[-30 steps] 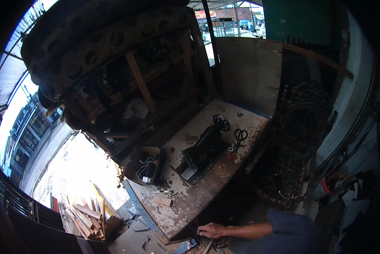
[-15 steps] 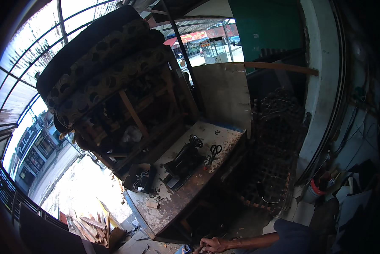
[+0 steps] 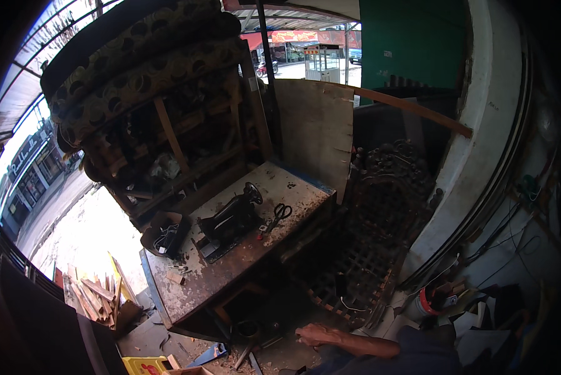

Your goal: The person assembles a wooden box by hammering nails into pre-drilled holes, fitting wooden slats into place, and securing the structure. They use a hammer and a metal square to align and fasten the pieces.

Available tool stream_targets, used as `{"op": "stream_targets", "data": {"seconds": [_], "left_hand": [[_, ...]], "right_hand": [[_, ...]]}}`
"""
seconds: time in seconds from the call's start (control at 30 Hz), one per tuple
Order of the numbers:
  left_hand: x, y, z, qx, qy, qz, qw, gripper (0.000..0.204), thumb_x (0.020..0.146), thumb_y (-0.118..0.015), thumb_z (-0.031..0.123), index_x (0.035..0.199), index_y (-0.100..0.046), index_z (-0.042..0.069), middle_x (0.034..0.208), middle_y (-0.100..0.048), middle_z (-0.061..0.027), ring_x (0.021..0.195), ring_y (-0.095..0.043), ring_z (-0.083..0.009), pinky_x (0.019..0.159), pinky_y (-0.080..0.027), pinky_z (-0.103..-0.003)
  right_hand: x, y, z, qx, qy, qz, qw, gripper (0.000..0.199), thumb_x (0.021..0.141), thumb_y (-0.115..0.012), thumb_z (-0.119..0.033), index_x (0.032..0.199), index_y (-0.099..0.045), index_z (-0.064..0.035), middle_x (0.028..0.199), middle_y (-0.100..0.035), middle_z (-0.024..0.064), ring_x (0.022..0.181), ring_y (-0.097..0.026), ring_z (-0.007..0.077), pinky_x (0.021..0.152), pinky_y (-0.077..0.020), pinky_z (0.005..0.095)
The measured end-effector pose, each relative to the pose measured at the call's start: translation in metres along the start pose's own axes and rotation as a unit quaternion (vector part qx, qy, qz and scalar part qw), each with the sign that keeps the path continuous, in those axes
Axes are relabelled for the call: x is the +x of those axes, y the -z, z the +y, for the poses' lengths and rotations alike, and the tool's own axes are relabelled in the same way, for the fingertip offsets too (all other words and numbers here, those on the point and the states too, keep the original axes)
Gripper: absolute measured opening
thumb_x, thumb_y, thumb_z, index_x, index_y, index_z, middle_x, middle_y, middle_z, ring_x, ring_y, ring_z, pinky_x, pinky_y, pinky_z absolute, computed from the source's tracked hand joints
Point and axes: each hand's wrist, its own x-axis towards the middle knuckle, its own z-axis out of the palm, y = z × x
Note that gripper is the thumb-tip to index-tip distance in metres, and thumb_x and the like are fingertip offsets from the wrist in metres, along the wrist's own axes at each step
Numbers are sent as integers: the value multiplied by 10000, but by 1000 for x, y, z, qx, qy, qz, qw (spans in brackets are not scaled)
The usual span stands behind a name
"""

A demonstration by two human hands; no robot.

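Observation:
My right hand point(image 3: 313, 335) reaches in from the lower right, its dark blue sleeve point(image 3: 421, 350) behind it. The fingers look curled in; whether anything sits in them is hidden. It is low, over the dark floor beside the worktable point(image 3: 174, 300). Nearest to it on the floor are a hammer-like tool with a pale handle point(image 3: 248, 353) and a handsaw with a blue blade point(image 3: 209, 354). My left hand does not show. On the table stands a black sewing machine point(image 3: 227, 222), with black-handled scissors point(image 3: 280, 214) beside it.
A black box with cables point(image 3: 166, 234) sits on the table. An upturned patterned sofa point(image 3: 143, 81) rises behind it. Right of the table is a carved chair frame with woven webbing point(image 3: 355, 275). A red-and-white bucket point(image 3: 425, 303) stands by the wall; scrap wood point(image 3: 93, 297) lies left.
The view has shifted, so the table and sewing machine sit further left and more floor shows, with the saw and tools. My right hand appears higher in the picture.

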Motion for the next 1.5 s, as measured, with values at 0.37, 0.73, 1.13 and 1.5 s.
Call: {"op": "stream_targets", "data": {"seconds": [0.37,0.73,1.13,1.5], "left_hand": [[-87,-22,-204,-92,343,109,928,225,961,-699,250,1004,-676,30,653,-609,-30,565,-614,-189,512,-464,-318],[-175,127,-230,-311,254,441,803,147,972,-685,118,1033,-662,-14,822,-670,-69,644,-654,-163,596,-541,-289],[-156,115,-303,-279,280,651,648,210,950,-745,148,1030,-687,-38,859,-668,-58,678,-601,-112,641,-524,-250],[-64,104,-478,-131,120,750,637,219,977,-717,196,1027,-706,-17,925,-731,-83,832,-661,-123,815,-526,-266]], "right_hand": [[-11,3,142,-211,-187,-80,956,260,925,-604,-244,1086,-704,-66,1103,-733,201,1065,-708,379,889,-568,481],[133,-69,-150,-65,118,-128,983,323,946,-626,-212,1232,-633,-62,1109,-711,217,1046,-669,429,910,-532,500],[351,-332,-103,-360,215,-537,732,381,943,-590,-295,1280,-655,-129,1144,-708,224,1110,-660,423,961,-527,488],[665,-612,154,-435,193,-302,826,406,1064,-360,-361,1400,-461,-157,1427,-456,310,1269,-487,547,995,-461,638]]}}
